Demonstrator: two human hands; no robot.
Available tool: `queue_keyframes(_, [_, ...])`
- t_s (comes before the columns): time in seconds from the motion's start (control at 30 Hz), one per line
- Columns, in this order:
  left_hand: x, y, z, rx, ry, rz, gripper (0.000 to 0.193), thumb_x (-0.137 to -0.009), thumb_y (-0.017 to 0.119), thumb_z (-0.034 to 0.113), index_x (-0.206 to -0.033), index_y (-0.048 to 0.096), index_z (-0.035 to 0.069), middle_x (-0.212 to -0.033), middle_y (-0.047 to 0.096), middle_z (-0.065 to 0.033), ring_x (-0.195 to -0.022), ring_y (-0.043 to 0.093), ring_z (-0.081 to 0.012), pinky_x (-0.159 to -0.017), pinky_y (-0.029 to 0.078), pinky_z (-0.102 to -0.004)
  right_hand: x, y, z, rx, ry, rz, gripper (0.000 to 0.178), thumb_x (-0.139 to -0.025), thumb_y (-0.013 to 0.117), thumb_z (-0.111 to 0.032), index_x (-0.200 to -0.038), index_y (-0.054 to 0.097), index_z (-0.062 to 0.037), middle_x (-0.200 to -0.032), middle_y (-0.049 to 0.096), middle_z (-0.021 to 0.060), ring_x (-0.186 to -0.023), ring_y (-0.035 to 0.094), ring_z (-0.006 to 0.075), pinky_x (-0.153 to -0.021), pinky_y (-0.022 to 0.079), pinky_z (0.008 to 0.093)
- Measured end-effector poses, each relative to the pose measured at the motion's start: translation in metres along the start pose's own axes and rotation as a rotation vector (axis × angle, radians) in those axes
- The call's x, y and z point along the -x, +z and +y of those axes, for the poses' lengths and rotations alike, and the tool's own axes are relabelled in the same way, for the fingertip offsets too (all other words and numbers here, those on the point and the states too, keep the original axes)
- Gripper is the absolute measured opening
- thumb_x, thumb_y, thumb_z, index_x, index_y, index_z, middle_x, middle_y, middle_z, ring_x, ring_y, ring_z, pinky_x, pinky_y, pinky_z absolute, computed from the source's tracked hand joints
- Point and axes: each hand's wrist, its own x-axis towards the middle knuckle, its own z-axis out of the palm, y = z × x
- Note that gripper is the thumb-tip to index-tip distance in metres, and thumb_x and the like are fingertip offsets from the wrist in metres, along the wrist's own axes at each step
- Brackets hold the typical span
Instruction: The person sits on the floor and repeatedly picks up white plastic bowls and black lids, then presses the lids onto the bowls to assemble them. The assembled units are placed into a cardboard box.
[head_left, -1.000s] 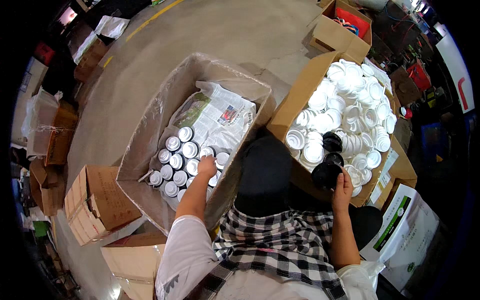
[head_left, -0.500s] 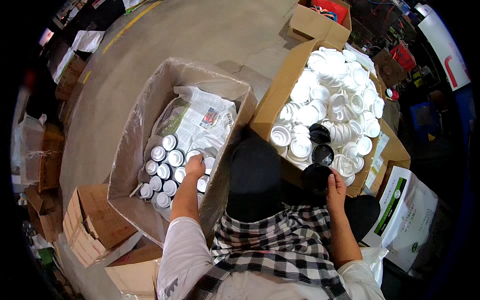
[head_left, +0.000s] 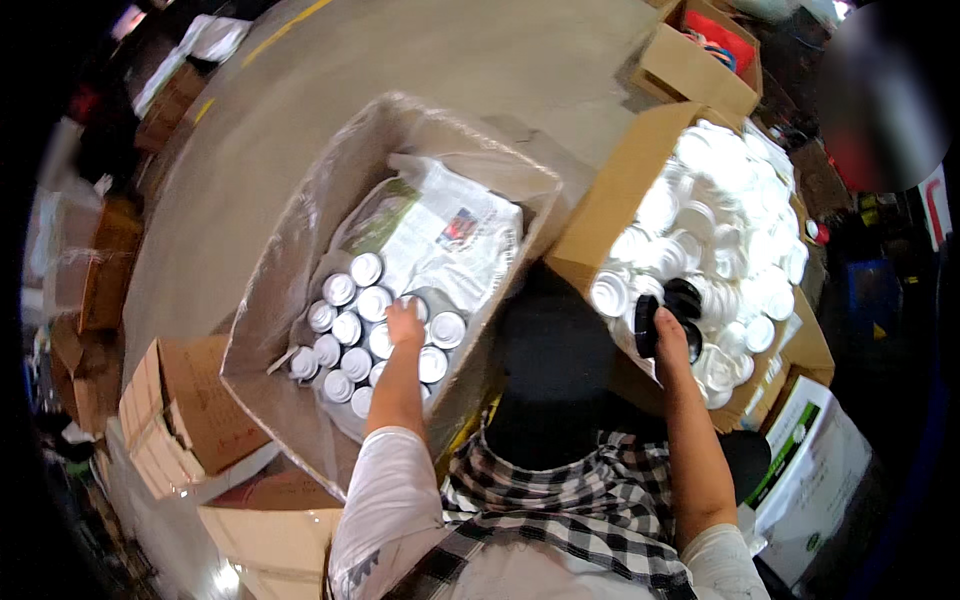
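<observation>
In the lined carton on the left, my left hand (head_left: 405,324) is closed on one of the white-topped pieces, its fingers over the far edge of a white cap (head_left: 417,304). Around it stand several like pieces, white stepped discs with dark rims, such as the white-topped piece (head_left: 374,303) beside my fingers. At the near edge of the right carton, my right hand (head_left: 672,338) grips a round black cap (head_left: 645,326), tilted on its edge. Beyond my fingers, another black cap (head_left: 683,297) lies on the heap of white lids (head_left: 700,225).
Newspaper (head_left: 465,225) covers part of the floor of the plastic-lined carton (head_left: 290,210). An open brown carton (head_left: 615,205) holds the white lids. Farther back stands a carton (head_left: 690,70) with red lining. More cartons (head_left: 215,400) stand at left; a white-and-green box (head_left: 825,470) is at right.
My right hand has moved forward over the lids and the black cap has turned from facing up to edge-on. My left hand stays among the white-topped pieces. The whole view has shifted.
</observation>
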Motion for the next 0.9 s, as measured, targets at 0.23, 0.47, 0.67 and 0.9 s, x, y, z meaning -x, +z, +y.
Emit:
queue_keyframes(0.23, [-0.007, 0.008, 0.0, 0.002, 0.074, -0.038, 0.053, -0.071, 0.068, 0.013, -0.121, 0.05, 0.014, -0.13, 0.04, -0.0146, -0.116, 0.038, -0.0346, -0.095, 0.037, -0.0399, -0.055, -0.006, 0.045, 0.244, 0.042, -0.013, 0.037, -0.092, 0.045, -0.033, -0.108, 0.054, -0.0012, -0.096, 0.058, 0.0043, -0.085, 0.052, 0.014, -0.078, 0.041, 0.0256])
queue_keyframes(0.47, [-0.011, -0.024, 0.027, 0.408, 0.008, 0.379, 0.049, -0.07, 0.068, 0.019, -0.114, 0.053, 0.005, -0.123, 0.044, -0.0255, -0.115, 0.039, -0.039, -0.095, 0.033, -0.0461, -0.078, 0.007, 0.052, 0.279, 0.115, 0.045, 0.035, -0.09, 0.047, -0.03, -0.112, 0.052, -0.0024, -0.11, 0.055, 0.009, -0.093, 0.052, 0.0219, -0.074, 0.044, 0.0388])
queue_keyframes(0.67, [0.054, -0.135, 0.109, 0.803, 0.217, 0.625, 0.037, -0.075, 0.067, 0.01, -0.109, 0.054, 0.006, -0.115, 0.053, -0.015, -0.103, 0.051, -0.0281, -0.085, 0.042, -0.0351, -0.065, 0.011, 0.039, 0.003, 0.287, 0.215, 0.037, -0.089, 0.052, -0.029, -0.107, 0.054, 0.0034, -0.1, 0.058, 0.0135, -0.083, 0.057, 0.0278, -0.066, 0.048, 0.0373])
queue_keyframes(0.9, [0.18, -0.25, 0.181, 1.592, 0.403, 0.138, 0.027, -0.083, 0.058, 0.007, -0.11, 0.053, 0.002, -0.105, 0.054, -0.006, -0.096, 0.051, -0.0128, -0.08, 0.043, -0.0262, -0.011, -0.008, 0.015, -0.002, -0.269, 0.406, 0.032, -0.09, 0.052, -0.023, -0.105, 0.059, 0.0046, -0.093, 0.061, 0.0057, -0.081, 0.055, 0.0143, -0.074, 0.044, 0.0274])
